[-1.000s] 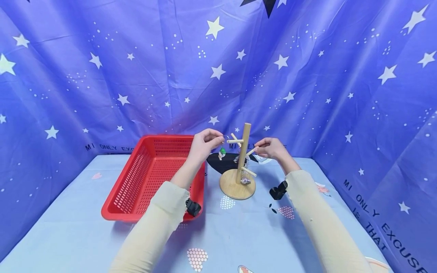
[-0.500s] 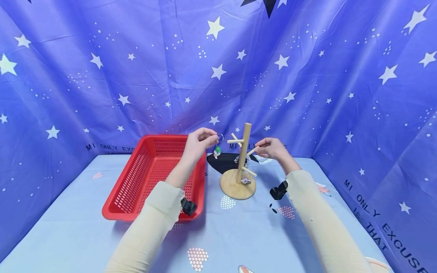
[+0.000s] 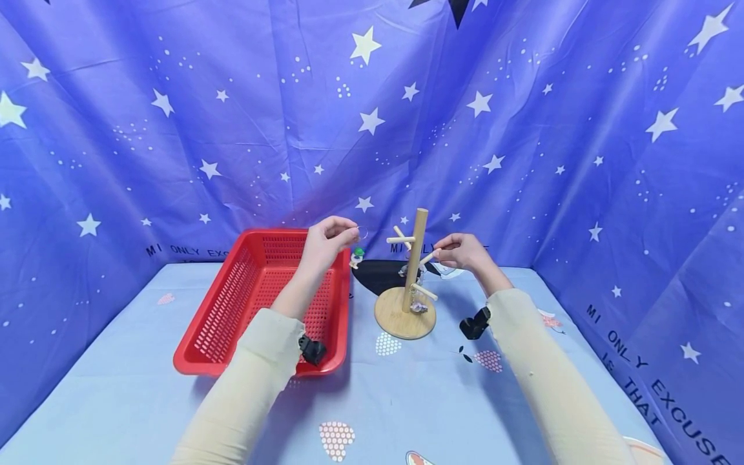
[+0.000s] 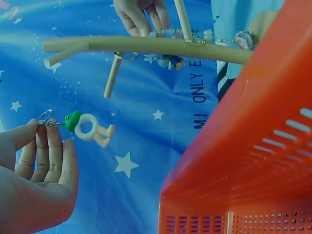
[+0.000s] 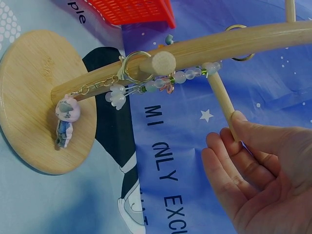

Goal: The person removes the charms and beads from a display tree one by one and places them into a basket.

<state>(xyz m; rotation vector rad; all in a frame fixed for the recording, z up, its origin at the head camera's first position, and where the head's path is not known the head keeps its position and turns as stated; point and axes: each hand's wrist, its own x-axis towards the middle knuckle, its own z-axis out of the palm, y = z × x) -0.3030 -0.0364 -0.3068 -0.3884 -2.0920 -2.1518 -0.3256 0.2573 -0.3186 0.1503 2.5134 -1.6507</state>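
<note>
My left hand (image 3: 327,247) pinches the metal ring of a keychain (image 4: 87,127) between thumb and fingertips. From it dangles a small figure with a green frog-like head and a white ring round its body, near the red basket's right rim. With thumb and fingers my right hand (image 3: 462,250) grips the end of a peg (image 5: 225,105) on the wooden rack (image 3: 415,265). A beaded strand (image 5: 180,78) hangs on that peg. On a lower peg hangs a keychain with a small pinkish figure (image 5: 66,119). Another small figure (image 4: 168,62) hangs behind the post.
A red perforated basket (image 3: 343,336) stands left of the rack, partly under my left forearm. The rack's round base (image 3: 395,328) rests on the pale blue tablecloth (image 3: 395,400). A blue star-printed curtain (image 3: 325,129) rises behind the table.
My left hand has moved left with the frog-headed keychain, away from the upper peg, toward the red basket. My right hand keeps its grip on the peg, and the rack stands still.
</note>
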